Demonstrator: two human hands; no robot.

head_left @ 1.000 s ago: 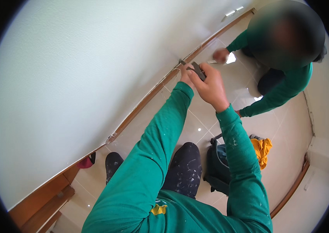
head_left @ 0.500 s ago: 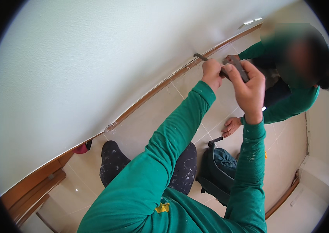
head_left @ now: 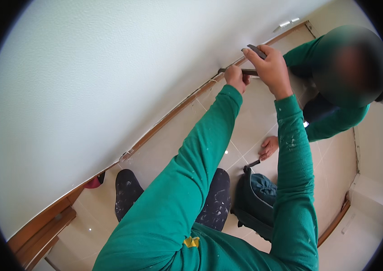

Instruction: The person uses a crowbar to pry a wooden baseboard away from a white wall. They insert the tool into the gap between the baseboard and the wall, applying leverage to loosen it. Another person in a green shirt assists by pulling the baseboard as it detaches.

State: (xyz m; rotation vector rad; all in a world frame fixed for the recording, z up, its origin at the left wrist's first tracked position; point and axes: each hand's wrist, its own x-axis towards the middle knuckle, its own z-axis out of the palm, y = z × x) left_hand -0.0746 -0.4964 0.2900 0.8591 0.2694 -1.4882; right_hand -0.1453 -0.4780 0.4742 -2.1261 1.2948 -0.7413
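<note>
My left hand (head_left: 236,79) is closed round a dark metal pry bar (head_left: 249,72), close to the wall. The bar's bent end touches or nearly touches the top of the brown wooden skirting board (head_left: 187,108); the exact contact is too small to tell. Above and to the right of it, my right hand (head_left: 270,67) grips a dark grey block-like piece (head_left: 256,51) between thumb and fingers. My right fingers hide most of this piece, so its kind does not show. The bar's right end passes behind my right hand.
A co-worker in green (head_left: 349,95) crouches at the right, one hand (head_left: 270,147) low by a short dark handle (head_left: 253,163). A dark green backpack (head_left: 250,210) stands on the tiled floor (head_left: 169,149). Brown woodwork (head_left: 42,230) lines the lower left, near a red item (head_left: 93,183).
My right hand has risen up and left with the dark piece, away from the bar. My left hand and the pry bar have shifted slightly left, and the bar now lies more level.
</note>
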